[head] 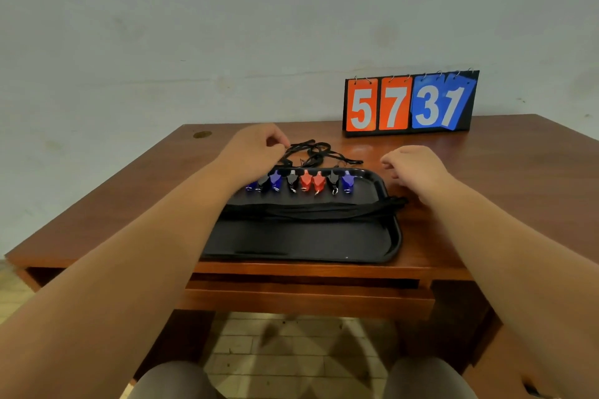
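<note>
One brown wooden table [486,178] carries the whole arrangement. A black plastic tray [291,241] lies at its near edge, and a flip scoreboard [410,104] reading 57 and 37 stands at the far edge, well apart from the work.

The left hand [252,149] reaches past the tray's far rim, its forearm crossing the tray's left end. Its fingers [275,139] are curled and pinch a strand of the tangled lanyard [312,152], which lies on the table just beyond the tray. The right hand [418,165] hovers beside the tray's far right corner, fingers loosely curled and holding nothing.

A straightened cord bundle [311,209] lies across the tray, its right end hanging over the rim. About eight whistles [305,180] in blue, black and red stand in a row along the far side of the tray; the leftmost is partly hidden by the forearm.

Likely hazards:
- A one-handed pull on the pinched strand could tighten the knot rather than free it.
- Whether the tangle is tied to any whistle cannot be told. If it is, a pull could drag that whistle out of the row.
- The left forearm could sweep the blue whistles at the row's left end.
- The overhanging bundle could slide off the rim if the right hand brushes it.
</note>
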The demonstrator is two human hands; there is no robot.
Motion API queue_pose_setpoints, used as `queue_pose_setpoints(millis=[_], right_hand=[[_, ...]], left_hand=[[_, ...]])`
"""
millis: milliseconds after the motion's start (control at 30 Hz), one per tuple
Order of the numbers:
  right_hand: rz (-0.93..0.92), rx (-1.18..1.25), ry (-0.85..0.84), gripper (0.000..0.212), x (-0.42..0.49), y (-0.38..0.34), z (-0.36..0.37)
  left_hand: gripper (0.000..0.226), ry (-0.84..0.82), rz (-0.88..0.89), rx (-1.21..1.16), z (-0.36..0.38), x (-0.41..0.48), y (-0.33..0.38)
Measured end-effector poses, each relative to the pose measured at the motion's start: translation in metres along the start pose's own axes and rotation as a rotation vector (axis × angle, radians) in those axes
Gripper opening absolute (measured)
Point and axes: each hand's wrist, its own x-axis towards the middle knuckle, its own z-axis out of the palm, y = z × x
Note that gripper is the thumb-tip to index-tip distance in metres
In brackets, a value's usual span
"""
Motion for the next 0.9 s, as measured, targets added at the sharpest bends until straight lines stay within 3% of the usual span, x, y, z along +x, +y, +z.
queue_pose_setpoints(millis=[367, 633, 900], right_hand=[[-0.118, -0.108, 0.004, 0.02, 0.045, 0.012, 0.016], [-0.097, -0.102, 0.033, 0.019, 0.058, 0.017, 0.016], [-0.149, -0.116, -0.019, 0.019, 0.057, 0.018, 0.015]], left_hand=[[0.025, -0.194, 0.087, 0.024, 0.06, 0.07, 0.029], [0.041, -0.311, 0.204, 0.235, 0.093, 0.104, 0.047], [0.02, -0.248, 0.157, 0.293, 0.102, 0.116, 0.059]])
